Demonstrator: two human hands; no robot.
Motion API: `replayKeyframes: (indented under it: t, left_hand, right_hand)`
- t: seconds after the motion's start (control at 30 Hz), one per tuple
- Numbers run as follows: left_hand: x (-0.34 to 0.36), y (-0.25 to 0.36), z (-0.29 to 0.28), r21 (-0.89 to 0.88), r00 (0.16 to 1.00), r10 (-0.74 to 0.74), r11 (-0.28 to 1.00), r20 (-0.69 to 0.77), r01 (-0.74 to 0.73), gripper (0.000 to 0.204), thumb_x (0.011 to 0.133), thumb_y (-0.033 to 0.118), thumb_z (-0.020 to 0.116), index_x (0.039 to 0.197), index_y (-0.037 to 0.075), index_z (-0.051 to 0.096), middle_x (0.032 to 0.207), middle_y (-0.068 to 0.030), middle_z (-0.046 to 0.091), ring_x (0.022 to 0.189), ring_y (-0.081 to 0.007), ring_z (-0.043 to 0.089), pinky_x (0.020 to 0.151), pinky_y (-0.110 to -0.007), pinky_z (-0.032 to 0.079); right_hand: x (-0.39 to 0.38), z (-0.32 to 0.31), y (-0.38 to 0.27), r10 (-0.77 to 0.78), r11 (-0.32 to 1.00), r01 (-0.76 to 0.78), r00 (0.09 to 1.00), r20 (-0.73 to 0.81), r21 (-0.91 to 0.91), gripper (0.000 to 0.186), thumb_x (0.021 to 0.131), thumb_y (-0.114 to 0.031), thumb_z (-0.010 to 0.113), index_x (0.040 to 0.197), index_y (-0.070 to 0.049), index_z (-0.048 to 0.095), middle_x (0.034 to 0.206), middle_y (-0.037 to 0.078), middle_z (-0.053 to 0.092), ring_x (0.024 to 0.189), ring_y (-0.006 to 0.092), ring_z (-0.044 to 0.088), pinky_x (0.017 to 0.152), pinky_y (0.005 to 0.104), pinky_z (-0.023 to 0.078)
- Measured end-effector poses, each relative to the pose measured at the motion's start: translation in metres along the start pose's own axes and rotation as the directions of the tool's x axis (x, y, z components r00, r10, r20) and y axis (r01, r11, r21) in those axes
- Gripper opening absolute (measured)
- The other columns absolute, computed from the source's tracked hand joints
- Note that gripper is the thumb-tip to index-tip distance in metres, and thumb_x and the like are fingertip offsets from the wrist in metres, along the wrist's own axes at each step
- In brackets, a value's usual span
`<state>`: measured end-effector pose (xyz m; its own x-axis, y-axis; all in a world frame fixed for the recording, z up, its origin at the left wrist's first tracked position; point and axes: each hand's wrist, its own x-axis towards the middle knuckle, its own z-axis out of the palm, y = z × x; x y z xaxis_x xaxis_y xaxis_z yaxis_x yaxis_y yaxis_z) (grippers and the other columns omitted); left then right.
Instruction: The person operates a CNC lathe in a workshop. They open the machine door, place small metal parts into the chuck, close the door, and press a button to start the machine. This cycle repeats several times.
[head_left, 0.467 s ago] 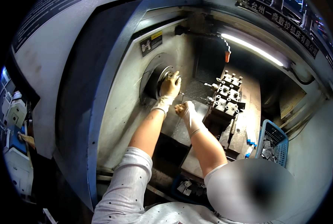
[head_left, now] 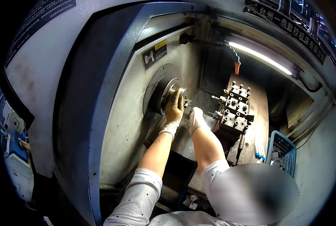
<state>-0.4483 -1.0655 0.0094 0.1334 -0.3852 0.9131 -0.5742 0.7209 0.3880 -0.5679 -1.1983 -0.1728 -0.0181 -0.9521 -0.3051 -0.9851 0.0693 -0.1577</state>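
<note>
A round dark lathe chuck [head_left: 161, 94] stands out from the machine's left inner wall. My left hand [head_left: 173, 110], in a stained glove with a pale cuff, is at its front face. Its fingers are closed together against the chuck's bright middle; what lies under them is hidden. Just to the right, my right hand [head_left: 197, 117], in a pale glove, is closed with its back turned up. By its fingertips, between the two hands, a small shiny metal piece [head_left: 188, 102] shows. The right fingertips are mostly hidden.
To the right stands a tool block [head_left: 235, 109] with several bolts and tools pointing toward the chuck. A blue basket [head_left: 288, 150] of metal parts sits beyond it. More flat metal pieces [head_left: 192, 201] lie low in front of me. A lamp tube [head_left: 260, 58] glows at the back.
The view has shifted a little. My right hand has moved up closer to my left hand and the chuck. The small metal piece now shows between the hands.
</note>
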Motion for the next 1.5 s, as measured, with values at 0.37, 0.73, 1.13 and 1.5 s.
replayKeyframes:
  t: [0.37,0.73,1.13,1.5]
  left_hand:
    - [0.037,-0.011,0.003,0.229,0.909,-0.121,0.973,0.398,0.029,0.024,0.073,0.023,0.043,0.085,0.004,0.052,0.074,-0.0145,0.054,0.069,-0.0273,0.052,0.062,-0.033,0.041]
    - [0.027,-0.014,-0.020,-0.582,0.820,-0.480,0.586,0.312,0.564,0.028,0.080,0.019,0.036,0.091,-0.003,0.049,0.092,-0.0123,0.051,0.081,-0.0166,0.050,0.072,-0.025,0.038]
    - [-0.087,0.035,-0.112,-0.355,0.628,-0.728,0.530,0.275,0.770,0.020,0.076,0.003,0.037,0.092,-0.003,0.048,0.088,-0.0058,0.050,0.076,-0.0118,0.048,0.070,-0.020,0.037]
    - [-0.051,0.025,-0.076,-0.014,0.835,-0.491,0.860,0.246,0.510,0.030,0.069,0.007,0.049,0.098,0.000,0.044,0.089,-0.0093,0.051,0.076,-0.0155,0.049,0.067,-0.023,0.040]
  right_hand:
    - [-0.155,-0.159,-0.071,0.457,0.742,0.232,0.511,-0.728,0.629,0.021,0.077,-0.022,0.035,0.085,-0.003,0.036,0.062,0.017,0.051,0.059,0.0302,0.051,0.052,0.0377,0.040]
    - [-0.267,-0.066,-0.088,-0.143,0.408,0.817,0.497,-0.856,0.407,0.021,0.057,-0.001,0.046,0.078,-0.002,0.044,0.076,0.011,0.044,0.072,0.0258,0.044,0.067,0.0292,0.036]
    - [-0.208,-0.119,-0.068,-0.075,0.355,0.629,0.757,-0.649,0.692,0.060,0.052,-0.021,0.068,0.097,0.003,0.036,0.090,0.014,0.045,0.084,0.0189,0.044,0.074,0.0265,0.036]
    - [-0.196,-0.122,-0.073,-0.051,0.286,0.505,0.857,-0.513,0.815,0.045,0.063,-0.036,0.054,0.081,0.004,0.046,0.072,0.012,0.050,0.067,0.0148,0.047,0.059,0.0246,0.038]
